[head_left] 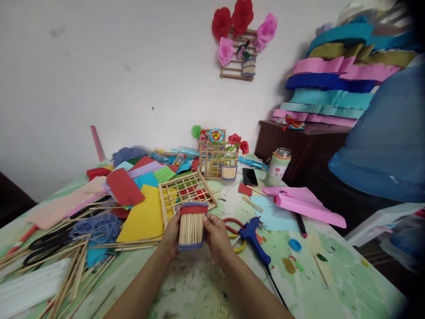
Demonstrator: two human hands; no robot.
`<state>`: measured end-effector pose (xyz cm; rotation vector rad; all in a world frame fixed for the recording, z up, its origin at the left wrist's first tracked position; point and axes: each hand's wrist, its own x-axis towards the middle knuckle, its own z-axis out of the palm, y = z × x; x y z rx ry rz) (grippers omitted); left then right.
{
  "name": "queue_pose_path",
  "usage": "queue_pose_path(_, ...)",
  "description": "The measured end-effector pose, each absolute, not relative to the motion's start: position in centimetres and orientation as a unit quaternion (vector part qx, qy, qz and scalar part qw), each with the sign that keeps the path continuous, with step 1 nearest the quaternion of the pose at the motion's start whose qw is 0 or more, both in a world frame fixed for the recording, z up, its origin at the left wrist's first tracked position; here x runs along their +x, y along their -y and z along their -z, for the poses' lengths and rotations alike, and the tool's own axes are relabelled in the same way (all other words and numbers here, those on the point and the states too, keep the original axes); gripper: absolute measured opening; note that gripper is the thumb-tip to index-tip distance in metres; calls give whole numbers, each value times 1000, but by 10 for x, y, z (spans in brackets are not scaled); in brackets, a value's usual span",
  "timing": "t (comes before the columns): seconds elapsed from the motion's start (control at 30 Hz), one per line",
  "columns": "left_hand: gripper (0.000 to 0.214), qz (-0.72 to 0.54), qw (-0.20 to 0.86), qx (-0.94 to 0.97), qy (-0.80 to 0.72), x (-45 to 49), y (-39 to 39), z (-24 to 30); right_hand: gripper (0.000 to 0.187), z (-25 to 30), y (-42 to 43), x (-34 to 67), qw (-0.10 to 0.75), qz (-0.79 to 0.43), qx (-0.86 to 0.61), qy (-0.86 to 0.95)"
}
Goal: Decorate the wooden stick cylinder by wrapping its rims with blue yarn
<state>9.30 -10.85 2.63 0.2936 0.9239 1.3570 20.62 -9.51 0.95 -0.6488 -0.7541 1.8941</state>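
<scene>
Between both hands is a small basket made of upright wooden sticks (191, 228), with a red band near the top and blue-purple yarn along its upper and lower edges. My left hand (171, 232) grips its left side, fingers partly hidden behind it. My right hand (215, 231) grips the right side, thumb near the upper corner. A wooden stick lattice (189, 188) lies just behind the basket on the table. To the right of my right hand rests a blue glue gun (255, 241), beside red-and-yellow-handled scissors (239, 245).
Coloured paper sheets (141, 215), blue yarn (96, 228), black-handled scissors (46, 243) and loose sticks (78, 270) cover the left. Behind stand a flower-decorated lattice (215, 155), a phone (249, 176) and a bottle (278, 167). Pink paper (305, 206) lies at right.
</scene>
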Motion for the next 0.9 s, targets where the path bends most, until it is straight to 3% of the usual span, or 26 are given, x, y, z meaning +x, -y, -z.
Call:
queue_pose_path(0.2,41,-611,686,131,-374,93,109,-25,31,-7,92,207,504,-767,-265,294)
queue_pose_path(0.4,23,-615,680,173,-359,98,115,-19,25,3,77,213,525,-757,-281,271)
queue_pose_path(0.57,37,-597,675,268,-341,101,118,-14,26,10,70,216,546,-732,-294,282)
queue_pose_path(0.8,47,-662,556,352,-358,100,110,-7,47,16,74,215,550,-598,-336,476)
queue_pose_path(0.9,49,-680,493,393,-375,98,105,-1,64,20,76,212,536,-523,-361,556)
